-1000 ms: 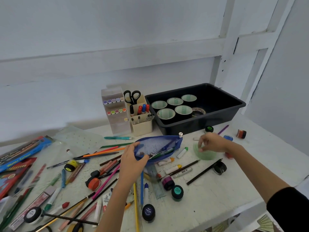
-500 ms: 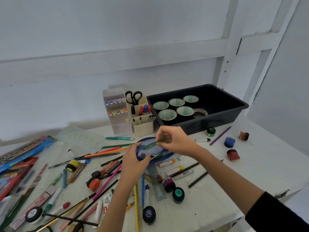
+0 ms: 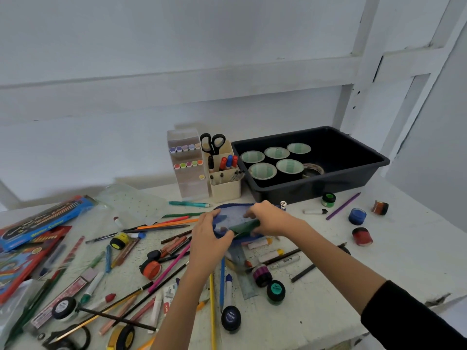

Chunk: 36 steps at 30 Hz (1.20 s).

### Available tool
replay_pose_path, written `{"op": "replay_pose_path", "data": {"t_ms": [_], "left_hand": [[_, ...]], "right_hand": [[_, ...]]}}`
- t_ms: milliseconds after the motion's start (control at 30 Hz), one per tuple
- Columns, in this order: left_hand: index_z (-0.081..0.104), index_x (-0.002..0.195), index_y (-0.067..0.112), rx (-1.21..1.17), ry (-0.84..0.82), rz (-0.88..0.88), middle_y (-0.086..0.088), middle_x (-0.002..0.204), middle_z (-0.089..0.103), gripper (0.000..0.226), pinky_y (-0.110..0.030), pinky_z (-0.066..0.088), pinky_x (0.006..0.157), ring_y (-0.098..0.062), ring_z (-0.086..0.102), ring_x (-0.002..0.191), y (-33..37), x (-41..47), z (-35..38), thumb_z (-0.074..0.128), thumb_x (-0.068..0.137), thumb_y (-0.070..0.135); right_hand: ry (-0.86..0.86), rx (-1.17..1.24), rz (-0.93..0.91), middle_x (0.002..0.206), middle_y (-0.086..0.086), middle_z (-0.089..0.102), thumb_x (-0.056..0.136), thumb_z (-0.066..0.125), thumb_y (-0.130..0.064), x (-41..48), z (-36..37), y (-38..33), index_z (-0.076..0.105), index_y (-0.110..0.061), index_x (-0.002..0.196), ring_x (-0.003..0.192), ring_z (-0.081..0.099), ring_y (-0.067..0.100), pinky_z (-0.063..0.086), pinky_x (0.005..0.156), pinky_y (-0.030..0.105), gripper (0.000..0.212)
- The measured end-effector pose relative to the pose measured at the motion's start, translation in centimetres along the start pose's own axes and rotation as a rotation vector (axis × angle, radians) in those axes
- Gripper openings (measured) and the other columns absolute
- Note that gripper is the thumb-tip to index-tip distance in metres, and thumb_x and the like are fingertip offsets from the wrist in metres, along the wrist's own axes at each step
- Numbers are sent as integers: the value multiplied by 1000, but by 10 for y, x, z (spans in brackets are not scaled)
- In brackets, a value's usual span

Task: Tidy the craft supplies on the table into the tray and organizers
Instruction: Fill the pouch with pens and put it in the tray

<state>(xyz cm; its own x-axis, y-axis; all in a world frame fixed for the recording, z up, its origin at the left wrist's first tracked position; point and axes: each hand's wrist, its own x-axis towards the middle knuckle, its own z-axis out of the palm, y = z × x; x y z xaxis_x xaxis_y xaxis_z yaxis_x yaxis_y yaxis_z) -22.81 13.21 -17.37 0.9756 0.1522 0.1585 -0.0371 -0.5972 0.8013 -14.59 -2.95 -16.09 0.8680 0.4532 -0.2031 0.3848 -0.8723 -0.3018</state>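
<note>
left hand point(image 3: 209, 234): fingers curled on blue pouch point(image 3: 231, 215) edge, centre frame, likely propping the mouth open
right hand point(image 3: 271, 218): pinching green item point(image 3: 247, 226), half inside pouch mouth, likely loading it
black tray point(image 3: 358, 176): upper right, tape rolls point(image 3: 289, 165) inside
table point(image 3: 328, 311): pens point(image 3: 174, 265), paint pots point(image 3: 362, 236) loose, mostly untidied

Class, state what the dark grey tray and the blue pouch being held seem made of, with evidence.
Dark grey rectangular tray: likely moulded plastic; smooth walls, rounded rim.
Blue zip pouch: soft fabric or mesh, perhaps; it bends where gripped.
</note>
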Motion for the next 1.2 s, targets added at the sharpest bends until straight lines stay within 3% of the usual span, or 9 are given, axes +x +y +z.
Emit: {"op": "replay_pose_path", "data": {"t_ms": [100,267,333,433,533,733,867,1067,1200], "left_hand": [[43,133,17,2,15,-4,6,119,44,54,-32,41,98,-14,45,114,3,5,-12,64,83,18],[44,131,17,-26,107,-44,2,118,45,52,-40,47,95,-17,47,109,5,10,-38,64,83,18],[45,130,15,-32,154,-54,2,116,45,51,-36,49,91,-18,49,108,3,9,-47,65,83,17],[47,128,13,-45,229,-66,2,113,45,49,-25,46,80,-7,51,91,1,6,-58,66,84,15],[46,129,12,-71,276,-83,1,115,45,48,-11,39,68,0,49,80,-3,2,-65,66,84,13],[47,130,10,-105,291,-126,-5,122,48,50,-17,41,75,-10,49,96,-11,-3,-74,66,84,13],[47,129,11,-108,272,-142,-5,123,49,46,-23,42,79,-10,49,94,-14,-8,-74,63,86,11],[47,131,13,-95,185,-133,-1,120,49,48,-26,43,83,-12,50,100,-20,-9,-71,61,86,11],[48,128,15,-126,103,-115,6,113,47,44,-9,39,70,-1,51,91,-19,-10,-69,60,87,9]], "right_hand": [[267,202,-183,113,5,62,85,62,-12,-16,-12,-9,62,-13,116,104,56,15,48,91,30,31],[732,419,-252,70,-1,54,78,57,-4,-42,-3,-34,55,-12,71,60,49,9,42,55,24,11],[701,410,-162,69,1,52,79,56,-5,-41,15,-39,51,-13,69,60,49,13,41,53,26,14],[386,364,111,87,4,57,83,60,-18,-32,42,-43,54,-15,87,77,56,17,46,62,31,8],[155,340,255,108,7,57,80,69,-31,-24,60,-47,48,-13,111,94,59,22,53,73,35,42],[217,691,387,118,7,57,73,79,-18,-14,58,-51,51,-8,119,101,60,22,53,78,29,54],[398,937,367,92,10,66,86,64,-7,-16,31,-42,65,-2,102,78,63,17,57,71,31,17],[707,1161,97,88,7,67,90,57,-8,-28,-37,-56,62,-12,98,78,63,15,53,70,23,10],[739,1146,-157,92,9,69,89,58,-4,-29,-54,-78,63,-12,97,82,67,18,57,75,26,12]]}}
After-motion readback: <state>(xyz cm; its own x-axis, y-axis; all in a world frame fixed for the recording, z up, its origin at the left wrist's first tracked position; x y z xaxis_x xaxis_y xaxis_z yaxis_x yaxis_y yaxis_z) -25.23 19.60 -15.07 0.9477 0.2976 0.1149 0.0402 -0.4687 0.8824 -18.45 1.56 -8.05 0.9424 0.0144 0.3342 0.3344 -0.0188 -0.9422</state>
